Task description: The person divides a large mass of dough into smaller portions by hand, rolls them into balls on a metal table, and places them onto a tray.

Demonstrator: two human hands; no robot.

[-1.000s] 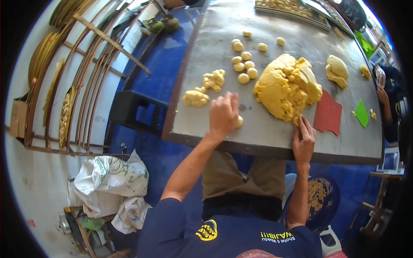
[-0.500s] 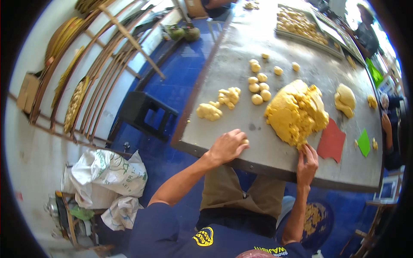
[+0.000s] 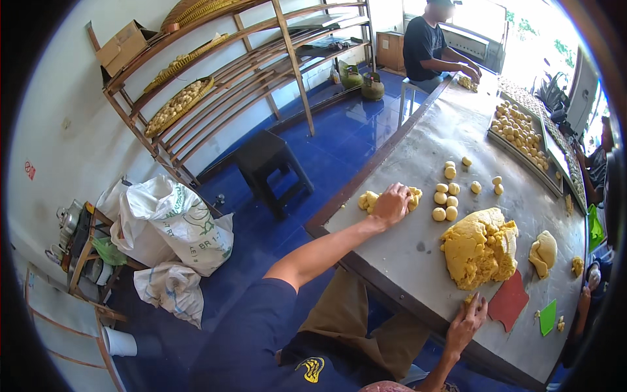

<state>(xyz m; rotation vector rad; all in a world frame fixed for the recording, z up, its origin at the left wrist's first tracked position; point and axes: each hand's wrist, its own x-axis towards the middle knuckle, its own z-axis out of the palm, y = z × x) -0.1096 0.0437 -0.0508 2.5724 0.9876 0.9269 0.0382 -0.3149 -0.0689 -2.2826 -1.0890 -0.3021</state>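
Observation:
My left hand (image 3: 391,205) is over the pale dough lumps (image 3: 368,201) near the table's left edge, fingers curled down onto them. Part of the dough shows on either side of the hand. By the front edge, my right hand (image 3: 466,320) has its fingers bent around a small bit of yellow dough (image 3: 468,298). Just beyond it rests a big crumbly mound of yellow dough (image 3: 471,247). Several round dough balls (image 3: 440,198) sit behind the mound. A red scraper sheet (image 3: 509,302) lies to the right of my right hand.
Right of the mound are a smooth pale dough piece (image 3: 543,253) and a green scraper (image 3: 548,317). A tray of dough balls (image 3: 522,134) stands farther back. Another person (image 3: 428,46) works at the far end. A black stool (image 3: 271,166) and white sacks (image 3: 176,225) stand left.
My left hand has reached forward from the front edge onto the pale dough lumps. My right hand has drawn a bit of yellow dough away from the mound. The view has turned left.

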